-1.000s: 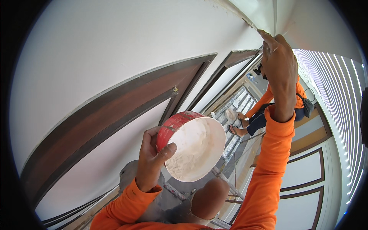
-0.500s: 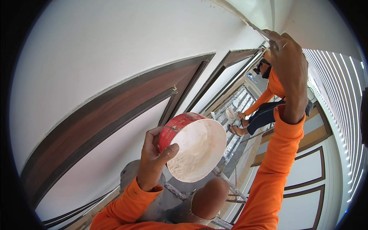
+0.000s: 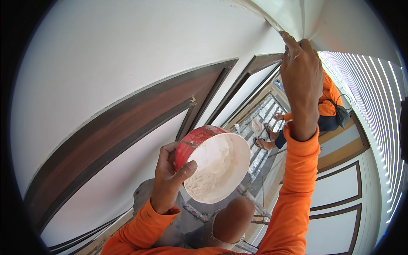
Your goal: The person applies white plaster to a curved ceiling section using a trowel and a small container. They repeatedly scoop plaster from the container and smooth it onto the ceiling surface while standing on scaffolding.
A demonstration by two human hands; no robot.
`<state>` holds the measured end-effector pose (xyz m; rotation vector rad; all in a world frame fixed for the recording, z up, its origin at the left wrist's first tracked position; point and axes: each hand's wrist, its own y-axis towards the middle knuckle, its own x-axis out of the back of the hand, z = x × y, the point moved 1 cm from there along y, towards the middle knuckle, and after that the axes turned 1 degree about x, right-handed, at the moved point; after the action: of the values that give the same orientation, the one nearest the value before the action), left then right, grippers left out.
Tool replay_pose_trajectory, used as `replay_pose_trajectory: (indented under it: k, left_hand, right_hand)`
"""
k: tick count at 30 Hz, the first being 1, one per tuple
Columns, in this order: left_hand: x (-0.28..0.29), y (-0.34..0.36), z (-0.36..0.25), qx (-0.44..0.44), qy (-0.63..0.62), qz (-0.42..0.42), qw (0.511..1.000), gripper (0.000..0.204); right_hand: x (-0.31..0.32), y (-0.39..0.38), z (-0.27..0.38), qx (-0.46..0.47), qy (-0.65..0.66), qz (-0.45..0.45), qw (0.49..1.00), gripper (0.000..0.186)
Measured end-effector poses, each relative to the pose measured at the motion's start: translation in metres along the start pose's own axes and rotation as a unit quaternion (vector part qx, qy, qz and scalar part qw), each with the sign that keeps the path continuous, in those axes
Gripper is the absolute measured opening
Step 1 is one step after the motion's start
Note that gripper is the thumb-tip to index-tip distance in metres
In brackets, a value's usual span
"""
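Note:
My left hand [image 3: 172,176] grips a shallow red tub [image 3: 196,142], thumb over its rim and fingers round its outside. The tub is tilted, so its white inside shows. Off-white putty [image 3: 212,174] lies along its lower wall and bottom. Raised at the upper right, my right hand [image 3: 301,70] is closed at the seam where the white wall [image 3: 140,46] meets the ceiling trim [image 3: 265,16]. A thin flat tool seems pinched in its fingers, mostly hidden behind them.
Dark wooden frames [image 3: 127,100] run along the wall at left. A co-worker [image 3: 329,100] in orange sits beyond my right arm, near a pale bucket [image 3: 256,125] on a slatted platform [image 3: 265,112]. Scaffold pipes [image 3: 195,211] pass by my knees. Bright slats [image 3: 369,93] line the right.
My right hand has moved left and slightly down along the seam, its wrist now more upright. The co-worker's upper body has shifted right. My left hand and the tub have hardly moved.

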<state>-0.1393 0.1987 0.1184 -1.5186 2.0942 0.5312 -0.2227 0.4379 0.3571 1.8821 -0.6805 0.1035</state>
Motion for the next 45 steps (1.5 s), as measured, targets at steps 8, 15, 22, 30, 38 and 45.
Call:
replay_pose_trajectory:
  k: [8,15,22,30,38,45]
  left_hand:
    - [-0.003,-0.002,-0.003,0.000,-0.011,-0.003,1.000,0.067]
    - [-0.002,-0.003,-0.006,0.007,-0.007,0.003,1.000,0.068]
    - [0.001,-0.004,-0.006,-0.002,-0.004,0.003,1.000,0.068]
    - [0.001,-0.002,-0.005,0.004,-0.010,0.005,1.000,0.068]
    - [0.002,0.000,-0.006,0.006,0.000,0.003,1.000,0.068]
    - [0.000,0.001,-0.004,0.009,-0.015,0.004,1.000,0.067]
  right_hand:
    - [0.026,0.012,-0.040,-0.009,-0.022,0.082,0.996,0.032]
    - [-0.017,0.000,-0.047,-0.021,0.002,0.008,1.000,0.033]
    - [-0.028,0.009,-0.047,-0.026,-0.011,0.005,1.000,0.033]
    - [-0.033,0.011,-0.053,-0.037,0.007,0.039,0.999,0.033]
    - [-0.035,0.007,-0.053,-0.050,-0.005,0.038,0.998,0.034]
    - [-0.045,0.011,-0.048,-0.030,-0.019,0.012,0.999,0.035]
